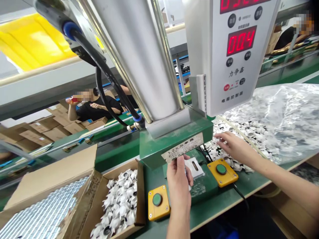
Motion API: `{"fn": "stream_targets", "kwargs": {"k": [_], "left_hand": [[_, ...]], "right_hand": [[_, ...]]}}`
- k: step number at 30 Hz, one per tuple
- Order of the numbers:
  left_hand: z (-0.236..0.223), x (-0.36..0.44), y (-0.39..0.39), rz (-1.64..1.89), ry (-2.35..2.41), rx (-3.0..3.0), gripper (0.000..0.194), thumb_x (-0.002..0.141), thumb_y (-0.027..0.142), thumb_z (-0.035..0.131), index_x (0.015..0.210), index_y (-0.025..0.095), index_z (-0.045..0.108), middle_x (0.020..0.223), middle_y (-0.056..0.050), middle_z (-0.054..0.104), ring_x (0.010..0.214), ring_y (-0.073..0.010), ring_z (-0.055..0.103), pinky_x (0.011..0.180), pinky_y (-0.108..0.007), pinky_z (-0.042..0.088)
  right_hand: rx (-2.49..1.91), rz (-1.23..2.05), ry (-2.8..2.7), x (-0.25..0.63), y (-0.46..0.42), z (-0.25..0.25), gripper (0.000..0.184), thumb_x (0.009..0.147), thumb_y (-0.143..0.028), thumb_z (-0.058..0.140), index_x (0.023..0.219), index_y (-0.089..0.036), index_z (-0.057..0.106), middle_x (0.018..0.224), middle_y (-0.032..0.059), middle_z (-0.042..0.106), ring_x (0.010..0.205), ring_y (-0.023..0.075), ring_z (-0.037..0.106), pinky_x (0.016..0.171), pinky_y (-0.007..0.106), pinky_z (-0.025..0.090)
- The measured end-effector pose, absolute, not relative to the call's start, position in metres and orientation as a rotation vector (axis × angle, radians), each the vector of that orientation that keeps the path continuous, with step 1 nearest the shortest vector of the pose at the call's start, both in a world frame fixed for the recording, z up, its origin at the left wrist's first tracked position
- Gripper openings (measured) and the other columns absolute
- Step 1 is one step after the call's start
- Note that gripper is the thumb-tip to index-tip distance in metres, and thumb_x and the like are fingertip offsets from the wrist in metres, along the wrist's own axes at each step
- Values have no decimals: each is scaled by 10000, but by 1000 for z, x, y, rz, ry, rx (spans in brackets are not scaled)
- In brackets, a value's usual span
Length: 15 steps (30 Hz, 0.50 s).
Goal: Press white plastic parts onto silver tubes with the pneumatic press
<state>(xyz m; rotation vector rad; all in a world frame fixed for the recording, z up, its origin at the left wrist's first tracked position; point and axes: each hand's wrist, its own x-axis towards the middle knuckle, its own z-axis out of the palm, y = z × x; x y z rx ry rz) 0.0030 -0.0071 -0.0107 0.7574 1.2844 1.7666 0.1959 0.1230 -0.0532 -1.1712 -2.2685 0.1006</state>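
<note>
My left hand is under the green head of a bench press, beside the white slotted plate on its base. Its fingers are curled closed; a sliver of something shiny and pale shows between them, mostly hidden. My right hand reaches to the right of the press, over a heap of small white plastic parts. Thumb and fingertips come together there on what looks like one small white part. Yellow boxes with green buttons flank the base, a left one and a right one.
An open carton of white parts stands left of the press, next to a carton of shiny metal rods. A control box with red digits hangs upper right. Clear plastic sheeting covers part of the heap. People sit across the conveyor.
</note>
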Motion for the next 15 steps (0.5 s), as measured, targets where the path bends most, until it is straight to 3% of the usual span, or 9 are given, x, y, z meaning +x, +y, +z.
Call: {"fn": "stream_targets", "kwargs": {"k": [3, 8, 15], "left_hand": [[-13, 6, -10, 1783, 1281, 676, 254, 867, 409, 538, 765, 178, 511, 580, 75, 474, 305, -16, 293, 293, -174, 194], [-14, 5, -37, 1784, 1188, 522, 253, 886, 431, 494, 961, 199, 561, 725, 49, 539, 318, -1, 291, 279, -147, 208], [-28, -36, -80, 1881, 985, 186, 296, 882, 449, 491, 875, 176, 606, 497, 71, 417, 280, -18, 261, 241, -120, 246]], "right_hand": [[-986, 269, -2141, 190, 96, -25, 269, 948, -357, 391, 1120, -234, 558, 1120, 86, 567, 830, 192, 611, 615, 291, 498], [-624, 518, -2336, 144, 54, -3, 303, 916, -182, 425, 1159, -277, 579, 1153, 53, 558, 1021, 180, 570, 864, 297, 479], [-581, 487, -2467, 95, 61, -8, 220, 883, -161, 494, 1019, -221, 656, 929, 32, 674, 932, 183, 610, 828, 268, 480]]}}
